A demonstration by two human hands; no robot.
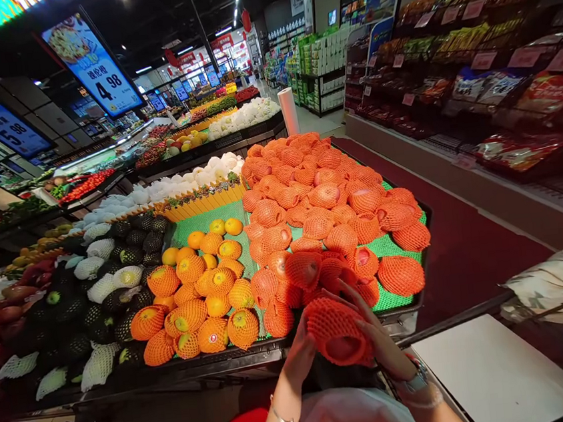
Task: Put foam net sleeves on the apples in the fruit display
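A: What would good handling of that fruit look like here?

B: Gentle, I'd say. Cup it from both sides, let the palms carry the weight, and turn it with the fingertips rather than pressing. The foam sleeve hides soft spots, and a thumb dug in could bruise the flesh.

A: And the hands themselves?

B: The left hand [299, 355] is curled narrow against the left flank of the netted fruit [335, 334], fingers running up its side. The right hand [382, 343] wraps the other flank, fingers spread over the top edge of the orange net. Both are closed onto it, so neither is free. A pinkish patch of skin shows through the sleeve's open end, facing the camera.

A: Where is the fruit, then?

B: Held up in front of the person's chest, just off the near rim of the tabletop [202, 369] and apart from the pile.

A: What lies beyond?

B: Right behind it is the heap of like fruit in orange sleeves [327, 213] on a green mat [390, 243]. To the left there is 1 smaller mound of yellow-orange fruit [205, 299], then dark fruit [134, 246], some in white sleeves. To the right are a cart's white panel [494, 370] and a red floor strip [466, 245] before packed shelves [499, 80]. Overhead, a price sign [95, 66] reads 4.98.
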